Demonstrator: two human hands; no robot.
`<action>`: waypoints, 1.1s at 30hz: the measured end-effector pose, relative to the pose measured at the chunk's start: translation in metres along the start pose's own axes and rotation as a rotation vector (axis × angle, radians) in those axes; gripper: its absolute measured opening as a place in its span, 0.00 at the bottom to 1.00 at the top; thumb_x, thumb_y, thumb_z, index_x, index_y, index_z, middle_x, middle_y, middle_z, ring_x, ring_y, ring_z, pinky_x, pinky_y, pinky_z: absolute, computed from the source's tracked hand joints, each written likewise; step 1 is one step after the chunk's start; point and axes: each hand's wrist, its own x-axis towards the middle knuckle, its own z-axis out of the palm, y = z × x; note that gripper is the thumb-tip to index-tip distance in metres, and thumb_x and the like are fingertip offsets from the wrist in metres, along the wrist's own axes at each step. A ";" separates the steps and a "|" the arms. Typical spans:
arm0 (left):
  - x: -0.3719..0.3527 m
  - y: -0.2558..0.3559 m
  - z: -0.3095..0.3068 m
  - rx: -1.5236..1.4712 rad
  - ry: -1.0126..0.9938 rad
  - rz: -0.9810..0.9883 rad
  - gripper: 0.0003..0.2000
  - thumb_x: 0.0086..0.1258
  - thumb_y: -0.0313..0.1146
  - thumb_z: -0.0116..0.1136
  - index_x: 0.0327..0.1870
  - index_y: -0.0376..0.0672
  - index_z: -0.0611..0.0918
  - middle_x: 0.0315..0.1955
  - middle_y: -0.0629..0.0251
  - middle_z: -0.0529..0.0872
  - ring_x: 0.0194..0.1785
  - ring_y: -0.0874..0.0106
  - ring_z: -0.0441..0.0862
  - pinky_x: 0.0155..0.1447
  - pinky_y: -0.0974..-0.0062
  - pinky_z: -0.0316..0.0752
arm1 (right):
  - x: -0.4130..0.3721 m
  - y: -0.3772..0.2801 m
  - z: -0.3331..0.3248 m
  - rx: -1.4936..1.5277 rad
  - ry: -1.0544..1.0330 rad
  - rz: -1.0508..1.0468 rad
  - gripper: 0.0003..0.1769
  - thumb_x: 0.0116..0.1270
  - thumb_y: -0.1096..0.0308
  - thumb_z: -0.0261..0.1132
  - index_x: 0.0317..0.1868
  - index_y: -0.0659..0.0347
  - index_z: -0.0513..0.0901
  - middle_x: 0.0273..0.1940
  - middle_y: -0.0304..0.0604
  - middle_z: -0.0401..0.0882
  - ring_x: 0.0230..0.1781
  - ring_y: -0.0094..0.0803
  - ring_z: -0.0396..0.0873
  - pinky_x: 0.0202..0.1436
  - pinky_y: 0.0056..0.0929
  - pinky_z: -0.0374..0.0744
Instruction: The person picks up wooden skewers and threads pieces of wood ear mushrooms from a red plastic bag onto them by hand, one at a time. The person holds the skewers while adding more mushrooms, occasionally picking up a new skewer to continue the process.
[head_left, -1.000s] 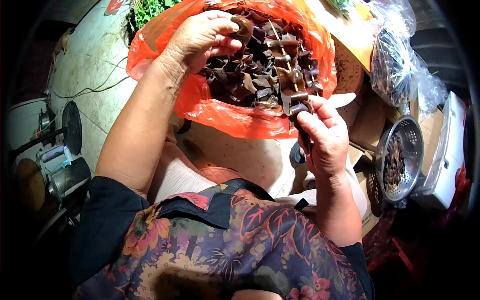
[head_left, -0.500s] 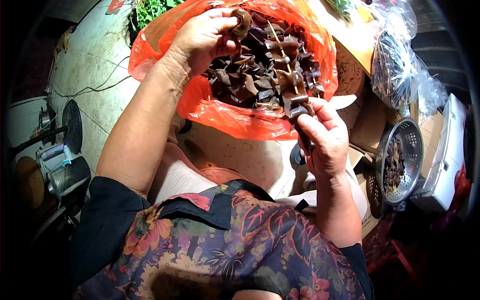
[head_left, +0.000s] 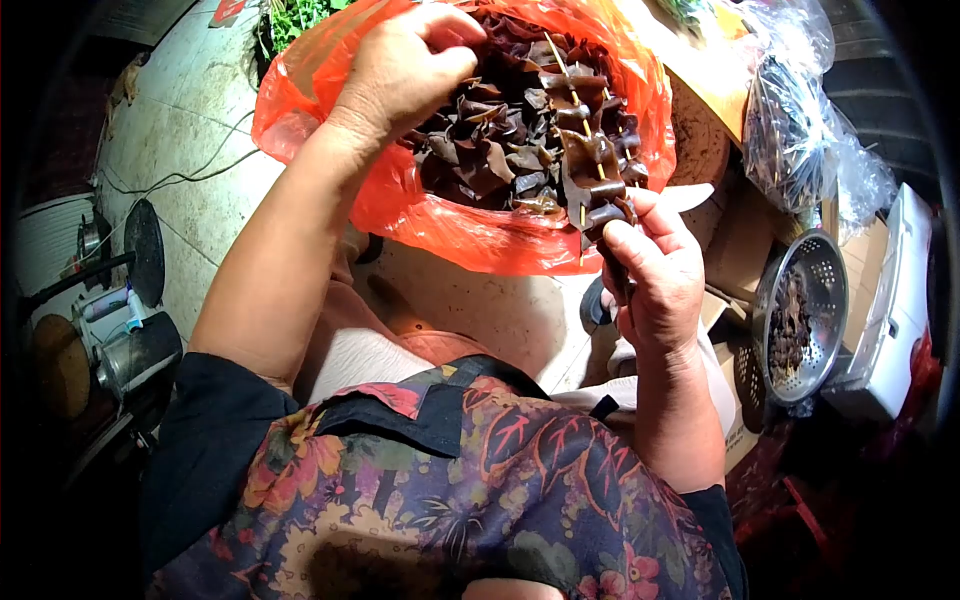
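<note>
My right hand is closed round the lower end of a thin skewer, which has several folded dark brown pieces threaded on it and points up and slightly left. Its bare tip shows above the pieces. My left hand is over the upper left of an open red plastic bag, fingers curled; what its fingertips hold, if anything, is hidden. Many loose dark brown pieces fill the bag below the skewer.
A metal colander with dark skewered pieces stands at the right, beside a white foam box. Clear plastic bags of sticks lie at the upper right. Green leaves are behind the bag; a pot is at the left.
My left hand has turned and its fingertips, with the brown piece they held, have gone out of sight. My right hand and the skewer have shifted slightly right and down.
</note>
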 end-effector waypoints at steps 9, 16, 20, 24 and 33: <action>-0.020 -0.019 0.024 0.522 -0.256 0.392 0.08 0.54 0.25 0.59 0.35 0.47 0.83 0.30 0.64 0.78 0.40 0.64 0.78 0.45 0.71 0.75 | 0.000 -0.001 0.001 0.015 0.001 0.005 0.15 0.62 0.77 0.61 0.49 0.69 0.74 0.39 0.39 0.80 0.34 0.17 0.76 0.37 0.13 0.75; 0.001 -0.012 -0.009 -0.499 -0.075 -0.406 0.13 0.67 0.30 0.55 0.50 0.36 0.78 0.32 0.66 0.83 0.33 0.78 0.81 0.39 0.79 0.80 | 0.001 -0.003 0.001 0.044 0.005 0.004 0.15 0.62 0.77 0.60 0.49 0.69 0.74 0.40 0.40 0.80 0.36 0.19 0.77 0.40 0.15 0.76; -0.001 -0.008 -0.004 -0.610 -0.128 -0.452 0.15 0.66 0.30 0.56 0.52 0.35 0.75 0.32 0.64 0.83 0.33 0.74 0.82 0.40 0.76 0.81 | 0.002 -0.002 0.001 0.033 0.014 0.017 0.14 0.62 0.77 0.60 0.49 0.69 0.74 0.40 0.41 0.80 0.36 0.19 0.77 0.40 0.15 0.76; -0.002 0.000 -0.002 -0.672 -0.103 -0.415 0.12 0.66 0.31 0.56 0.48 0.36 0.76 0.35 0.64 0.83 0.36 0.73 0.82 0.44 0.72 0.80 | 0.001 -0.002 0.000 0.015 0.010 0.031 0.14 0.61 0.78 0.61 0.49 0.69 0.74 0.39 0.40 0.80 0.34 0.18 0.76 0.37 0.14 0.75; 0.002 -0.008 -0.004 -1.061 -0.086 -0.330 0.07 0.65 0.28 0.53 0.41 0.36 0.78 0.35 0.60 0.84 0.34 0.70 0.83 0.43 0.72 0.81 | -0.002 -0.003 0.003 -0.021 -0.120 0.070 0.14 0.60 0.76 0.63 0.47 0.66 0.76 0.33 0.34 0.79 0.23 0.12 0.69 0.24 0.09 0.66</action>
